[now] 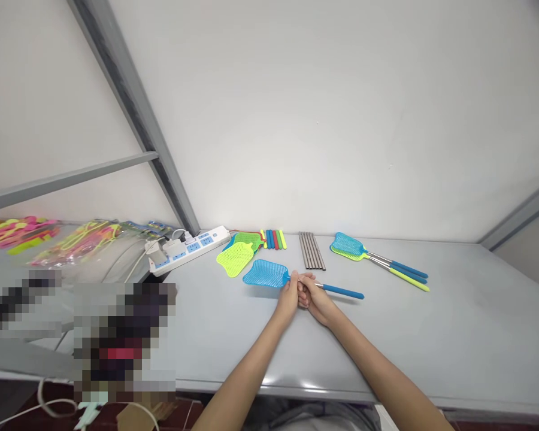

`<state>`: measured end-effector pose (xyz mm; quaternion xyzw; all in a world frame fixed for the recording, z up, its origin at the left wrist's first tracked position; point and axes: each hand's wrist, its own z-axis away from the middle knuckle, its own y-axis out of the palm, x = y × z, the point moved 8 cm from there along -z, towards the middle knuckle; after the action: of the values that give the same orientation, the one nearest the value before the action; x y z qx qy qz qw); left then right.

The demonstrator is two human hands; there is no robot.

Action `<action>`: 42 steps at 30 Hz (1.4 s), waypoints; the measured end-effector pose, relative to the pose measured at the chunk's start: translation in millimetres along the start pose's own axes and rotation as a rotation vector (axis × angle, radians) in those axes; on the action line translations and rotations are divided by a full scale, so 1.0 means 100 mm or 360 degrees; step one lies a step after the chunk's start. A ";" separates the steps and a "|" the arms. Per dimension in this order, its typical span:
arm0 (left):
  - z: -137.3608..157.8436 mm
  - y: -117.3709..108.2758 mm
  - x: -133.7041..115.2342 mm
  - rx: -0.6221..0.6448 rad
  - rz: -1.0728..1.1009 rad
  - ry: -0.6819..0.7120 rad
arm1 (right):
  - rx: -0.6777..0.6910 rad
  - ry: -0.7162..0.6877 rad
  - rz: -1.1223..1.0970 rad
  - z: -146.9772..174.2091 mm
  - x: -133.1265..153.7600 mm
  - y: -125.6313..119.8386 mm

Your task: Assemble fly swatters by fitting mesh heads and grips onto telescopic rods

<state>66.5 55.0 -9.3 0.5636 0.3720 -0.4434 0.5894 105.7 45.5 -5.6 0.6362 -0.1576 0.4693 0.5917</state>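
A blue fly swatter (266,273) is held just above the table, its mesh head to the left and its blue handle (344,291) to the right. My left hand (290,294) is closed at the neck by the head. Close against it, my right hand (315,293) grips the metal rod. Beyond my hands lies a row of several bare metal rods (312,251). To their left are short coloured handles (276,239) and loose swatter heads, with a yellow-green head (236,258) in front. Several whole swatters (348,245) with blue and yellow-green handles rest on the right.
A white power strip (191,248) with plugs stands at the table's left. Farther left are plastic bags (83,239) with colourful items, and a blurred-out patch (123,341). A grey metal post (137,114) rises behind the strip. White cables (49,407) hang below left.
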 end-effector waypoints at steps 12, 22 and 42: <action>-0.05 -0.08 -0.01 -0.0098 -0.0080 0.0028 | 0.0014 0.0000 -0.0076 -0.03 -0.07 -0.02; 0.01 -0.01 0.01 -0.0004 0.0095 -0.0107 | 0.0052 0.0022 -0.0060 0.02 -0.05 -0.03; -0.06 -0.04 0.14 -0.0097 0.0065 -0.0045 | 0.0007 0.0025 -0.0047 -0.02 -0.04 -0.06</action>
<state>68.3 59.3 -24.6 0.5466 0.3655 -0.4276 0.6203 107.0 46.9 -12.7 0.6361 -0.1425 0.4660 0.5983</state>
